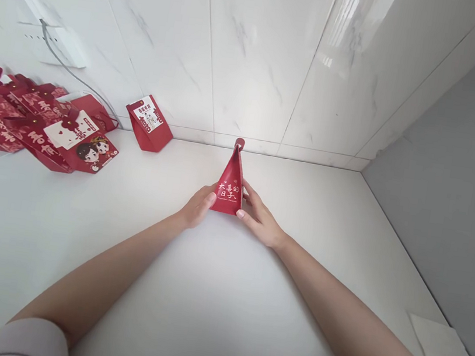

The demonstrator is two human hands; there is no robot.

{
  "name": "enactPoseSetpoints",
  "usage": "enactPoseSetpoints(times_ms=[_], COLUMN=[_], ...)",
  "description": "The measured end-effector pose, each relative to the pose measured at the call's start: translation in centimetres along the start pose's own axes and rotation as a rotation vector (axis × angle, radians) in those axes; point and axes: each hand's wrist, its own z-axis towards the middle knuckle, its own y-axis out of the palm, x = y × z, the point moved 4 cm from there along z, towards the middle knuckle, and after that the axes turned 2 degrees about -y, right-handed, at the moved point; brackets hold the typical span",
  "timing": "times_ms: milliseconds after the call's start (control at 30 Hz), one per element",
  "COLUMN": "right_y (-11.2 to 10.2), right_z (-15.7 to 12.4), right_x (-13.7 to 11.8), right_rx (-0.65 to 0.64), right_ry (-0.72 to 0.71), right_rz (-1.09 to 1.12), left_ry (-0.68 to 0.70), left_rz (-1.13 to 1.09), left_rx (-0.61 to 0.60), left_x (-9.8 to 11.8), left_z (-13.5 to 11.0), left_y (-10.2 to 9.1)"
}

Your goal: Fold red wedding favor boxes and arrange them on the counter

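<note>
A small red triangular paper gift box with white lettering stands upright on the smooth white tabletop, out at the far reach of both arms. The left hand presses its left side, the right hand its right, both clasped on it. The box narrows to a folded tip. A heap of flat red printed paper boxes lies far left, beside glossy marble-patterned wall tiles.
</note>
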Motion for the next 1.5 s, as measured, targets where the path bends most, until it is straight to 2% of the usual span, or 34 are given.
enactPoseSetpoints(times_ms=[100,300,433,533,667,767,833,967,1100,1233,1300,1433,1500], right_y=[-0.1,-0.2,0.0,-0.2,-0.8,-1.5,-1.8,-2.1,-1.4,-0.5,-0.4,-0.5,-0.5], right_z=[0.1,0.1,0.0,0.1,0.2,0.3,0.4,0.5,0.6,0.6,0.6,0.7,0.7], right_x=[-0.1,-0.1,-0.2,-0.1,0.9,1.8,2.0,1.3,1.0,1.7,2.0,2.0,1.9], right_rx=[0.005,0.018,0.034,0.121,0.312,0.438,0.469,0.413,0.268,0.125,0.124,0.134,0.128], right_ry=[-0.007,-0.012,-0.007,-0.016,0.037,0.137,0.176,0.131,0.038,0.066,0.095,0.098,0.088], right_rz=[0.032,0.033,0.022,-0.039,-0.062,0.005,-0.004,-0.066,-0.009,0.069,0.095,0.094,0.078], left_ry=[0.017,0.068,0.033,-0.027,-0.055,-0.076,-0.049,0.096,0.019,-0.043,-0.060,-0.023,0.008], left_rz=[0.029,0.066,0.081,0.180,0.329,0.305,0.240,0.088,0.106,0.102,0.101,0.030,0.012], left_rx=[-0.048,-0.068,-0.093,0.011,0.156,0.242,0.288,0.245,0.183,0.245,0.245,0.137,0.123], left_x=[0.1,0.5,0.4,0.1,-0.5,-1.1,-1.0,0.1,0.1,-0.6,-0.9,-1.0,-0.9], left_z=[0.1,0.2,-0.2,-0.4,-0.3,-0.2,-0.3,-0.5,-0.3,-0.1,-0.1,0.1,0.2], left_y=[0.1,0.1,0.1,-0.6,-1.3,-1.8,-1.9,-1.4,-1.2,-1.8,-1.9,-1.4,-1.3])
